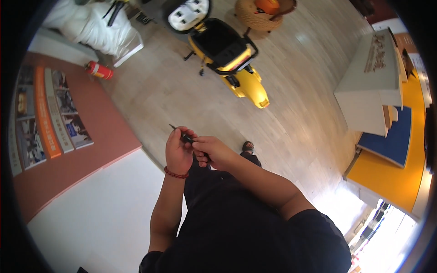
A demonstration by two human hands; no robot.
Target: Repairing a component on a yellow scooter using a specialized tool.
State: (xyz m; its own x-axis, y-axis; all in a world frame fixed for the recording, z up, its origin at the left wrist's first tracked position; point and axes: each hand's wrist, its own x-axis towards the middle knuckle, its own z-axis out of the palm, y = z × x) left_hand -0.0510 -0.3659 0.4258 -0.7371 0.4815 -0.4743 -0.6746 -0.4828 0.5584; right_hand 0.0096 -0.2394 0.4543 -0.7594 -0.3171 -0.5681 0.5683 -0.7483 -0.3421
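Observation:
Both my hands are together in front of my body, closed on one slim black tool (186, 138) that looks like a screwdriver. Its thin dark tip sticks out past the fingers of my left hand (179, 152), pointing up and to the left. Around that wrist is a dark red beaded bracelet (176, 173). My right hand (214, 152) grips the rear part of the tool, and a dark end shows below its fingers. Fingers hide much of the tool's middle.
Ahead stands a yellow scooter (234, 57) with its seat raised. A red fire extinguisher (99, 70) lies at the left beside a panel with pictures (86, 109). A woven stool (257, 18) stands far off. At the right are a pale cabinet (364, 91) and a yellow counter (380, 177).

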